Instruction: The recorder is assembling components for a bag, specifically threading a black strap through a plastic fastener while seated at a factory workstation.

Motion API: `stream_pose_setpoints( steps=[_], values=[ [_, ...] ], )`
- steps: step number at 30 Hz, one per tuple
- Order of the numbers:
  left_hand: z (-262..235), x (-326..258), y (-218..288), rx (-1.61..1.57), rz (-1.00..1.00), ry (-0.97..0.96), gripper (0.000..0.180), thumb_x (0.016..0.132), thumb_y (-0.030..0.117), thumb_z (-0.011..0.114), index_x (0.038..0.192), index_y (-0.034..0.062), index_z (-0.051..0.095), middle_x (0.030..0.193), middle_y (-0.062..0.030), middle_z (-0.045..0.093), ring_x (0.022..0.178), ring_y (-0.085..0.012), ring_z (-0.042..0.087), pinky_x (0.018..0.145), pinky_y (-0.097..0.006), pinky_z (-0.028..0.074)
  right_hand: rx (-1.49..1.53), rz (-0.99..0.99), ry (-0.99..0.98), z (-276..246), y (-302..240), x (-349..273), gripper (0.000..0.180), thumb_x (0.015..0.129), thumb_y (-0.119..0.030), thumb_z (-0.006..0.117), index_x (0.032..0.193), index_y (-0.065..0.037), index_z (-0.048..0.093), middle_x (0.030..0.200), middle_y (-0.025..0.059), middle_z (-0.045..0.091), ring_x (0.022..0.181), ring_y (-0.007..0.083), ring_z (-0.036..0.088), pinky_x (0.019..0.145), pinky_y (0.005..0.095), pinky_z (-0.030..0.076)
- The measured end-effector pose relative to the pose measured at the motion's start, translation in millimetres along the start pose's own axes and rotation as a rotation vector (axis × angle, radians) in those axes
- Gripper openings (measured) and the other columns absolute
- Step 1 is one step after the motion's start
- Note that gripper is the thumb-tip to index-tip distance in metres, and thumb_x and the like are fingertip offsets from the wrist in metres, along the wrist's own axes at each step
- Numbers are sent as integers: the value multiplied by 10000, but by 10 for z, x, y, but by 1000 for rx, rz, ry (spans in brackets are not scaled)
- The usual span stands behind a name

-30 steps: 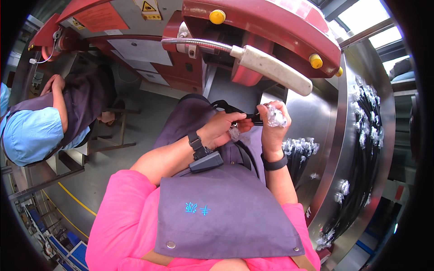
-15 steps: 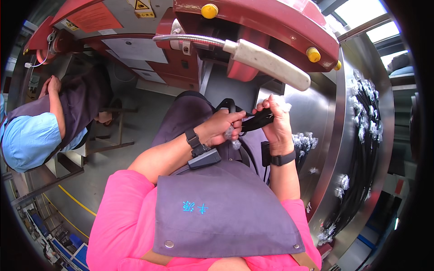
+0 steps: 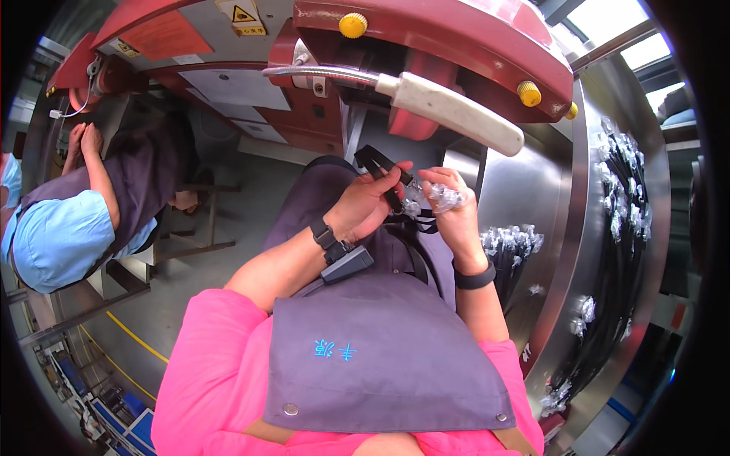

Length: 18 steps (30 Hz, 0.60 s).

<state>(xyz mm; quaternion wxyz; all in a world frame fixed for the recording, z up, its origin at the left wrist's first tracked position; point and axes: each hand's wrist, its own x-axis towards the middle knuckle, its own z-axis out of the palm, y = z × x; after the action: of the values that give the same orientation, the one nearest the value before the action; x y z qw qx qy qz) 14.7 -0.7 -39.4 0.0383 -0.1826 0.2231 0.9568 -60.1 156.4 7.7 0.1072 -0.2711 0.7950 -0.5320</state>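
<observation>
In front of my lap, my left hand [image 3: 362, 205] pinches a flat black strap [image 3: 372, 158] between thumb and fingers; part of the strap loops up beyond the fingertips. My right hand [image 3: 458, 228] is closed around a strap end wrapped in crinkled clear plastic [image 3: 447, 198]. Another clear-wrapped piece [image 3: 411, 207] shows between the two hands. More black strap lies below them, partly hidden by the fingers, so I cannot make out how the lengths connect.
Just beyond my hands stands a red machine [image 3: 433, 30] with a pale lever handle [image 3: 456, 114] hanging low. Bundled black straps with plastic-wrapped ends lie on the metal table [image 3: 525, 175] and in a metal trough [image 3: 620, 228] at right. A seated co-worker [image 3: 84, 213] is at left.
My hands have drawn slightly apart and turned. The bunched strap has opened into a loop at the left hand, and the right hand now grips a plastic-wrapped end.
</observation>
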Motion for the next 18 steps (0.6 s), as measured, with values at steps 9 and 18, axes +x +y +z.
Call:
stream_pose_setpoints(
  steps=[9, 18],
  values=[
    [107, -100, 116, 237, 38, 114, 169, 911, 111, 645, 1058, 30, 626, 727, -12, 568, 618, -75, 497, 498, -207, 355, -60, 189, -165, -5, -95, 57, 216, 811, -69, 701, 1012, -3, 658, 824, 134, 663, 746, 214, 638, 690, 301, 488],
    [207, -120, 200, 124, 39, 11, 163, 925, 175, 638, 978, 23, 665, 662, 4, 531, 521, -48, 405, 434, -194, 276, 64, 30, 86, -35, -136, 156, 129, 844, -44, 681, 963, -17, 637, 745, 56, 624, 650, 125, 568, 599, 265, 451]
  ],
)
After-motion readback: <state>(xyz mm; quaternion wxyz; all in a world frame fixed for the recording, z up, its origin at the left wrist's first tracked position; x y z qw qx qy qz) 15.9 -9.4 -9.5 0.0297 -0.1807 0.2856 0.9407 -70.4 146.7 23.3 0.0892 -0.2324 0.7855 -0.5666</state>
